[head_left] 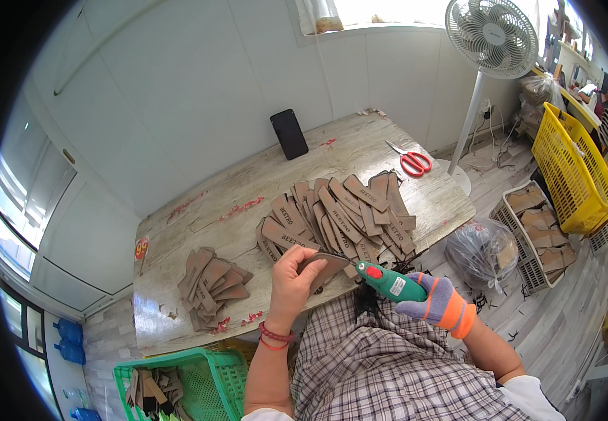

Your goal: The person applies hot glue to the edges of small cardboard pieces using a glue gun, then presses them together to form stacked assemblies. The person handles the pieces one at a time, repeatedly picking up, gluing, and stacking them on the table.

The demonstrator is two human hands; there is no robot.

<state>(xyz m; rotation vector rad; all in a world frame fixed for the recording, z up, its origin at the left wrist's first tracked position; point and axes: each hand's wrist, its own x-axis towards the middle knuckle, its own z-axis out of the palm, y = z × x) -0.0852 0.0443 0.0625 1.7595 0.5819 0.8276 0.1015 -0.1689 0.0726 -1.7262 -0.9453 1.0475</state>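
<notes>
Near the front edge of the table, my bare left hand (292, 279) pinches a flat brown strip (330, 266). My right hand (438, 306), in a grey and orange work glove, is wrapped round a green handheld power tool (391, 283) with a red button. The tool's dark tip meets the strip's edge; whether it touches cannot be made out. Just beyond my hands lies a large heap of similar brown strips (346, 210) with dark printing. A smaller pile of strips (212, 284) lies to the left of my left hand.
Red-handled scissors (413, 163) lie at the table's (234, 186) far right, and a black phone (289, 135) leans by the wall. A green crate (230, 379) stands lower left. To the right are a fan (493, 35), a plastic bag (483, 252) and a yellow basket (570, 175).
</notes>
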